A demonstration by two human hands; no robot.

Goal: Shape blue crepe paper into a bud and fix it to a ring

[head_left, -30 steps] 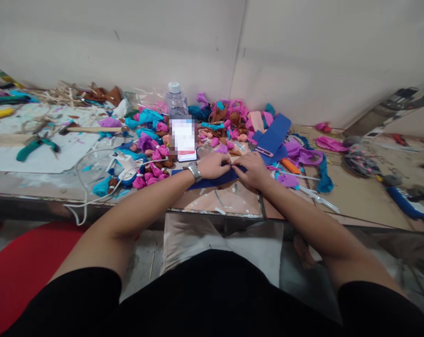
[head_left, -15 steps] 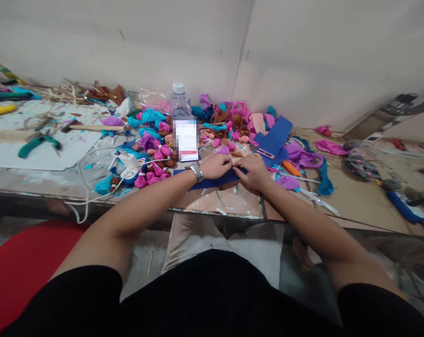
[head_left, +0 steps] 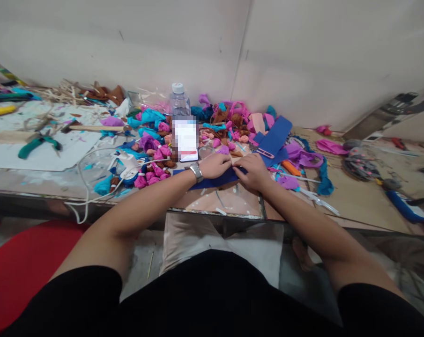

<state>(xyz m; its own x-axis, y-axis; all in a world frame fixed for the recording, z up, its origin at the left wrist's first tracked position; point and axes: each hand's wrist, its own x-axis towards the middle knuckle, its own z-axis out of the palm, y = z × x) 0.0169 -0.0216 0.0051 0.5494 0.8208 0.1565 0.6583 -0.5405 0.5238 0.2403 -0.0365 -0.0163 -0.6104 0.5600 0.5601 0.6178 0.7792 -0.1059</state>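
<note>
A dark blue strip that looks like crepe paper [head_left: 212, 183] lies along the front of the worktop under both hands. My left hand [head_left: 216, 166], with a metal watch at the wrist, has its fingers bent together on the strip's upper edge. Close beside it, my right hand [head_left: 253, 172] pinches the same strip between thumb and fingers. The fingertips nearly meet, and any small thing between them is hidden. Behind the right hand lie more folded blue pieces [head_left: 276, 135] and an orange-handled cutter [head_left: 291, 168].
A phone [head_left: 187, 140] stands against a clear bottle [head_left: 180, 100] amid pink, blue and brown crepe bundles [head_left: 153, 177]. To the left are a white cable [head_left: 87, 187], a hammer [head_left: 97, 128] and green-handled pliers [head_left: 34, 146]. White scissors [head_left: 319, 201] lie at right.
</note>
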